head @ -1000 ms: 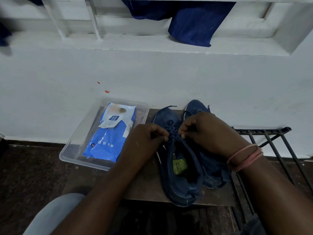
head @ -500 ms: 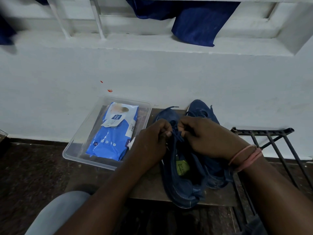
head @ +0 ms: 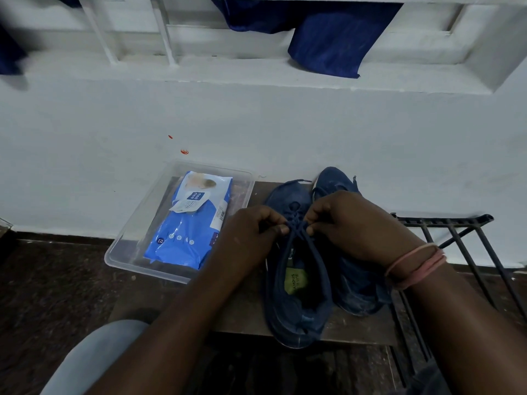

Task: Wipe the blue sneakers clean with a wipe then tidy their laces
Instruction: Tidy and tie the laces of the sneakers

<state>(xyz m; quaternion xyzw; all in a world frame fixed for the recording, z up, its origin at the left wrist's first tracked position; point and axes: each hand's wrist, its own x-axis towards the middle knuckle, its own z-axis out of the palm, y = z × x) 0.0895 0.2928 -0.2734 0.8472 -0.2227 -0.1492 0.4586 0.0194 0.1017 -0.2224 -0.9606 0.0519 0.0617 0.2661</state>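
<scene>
Here the clear plastic tray sits on the low wooden board, holding one blue pack of wipes lying flat. Just beside it, two blue sneakers stand together on the same board. The left hand and right hand each pinch the laces above the nearer sneaker's tongue.

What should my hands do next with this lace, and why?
Probably draw the two ends apart to snug the knot. The left hand and right hand each pinch the lace over the near sneaker, and two strands still hang slack toward its opening. The other sneaker waits beside it.
</scene>
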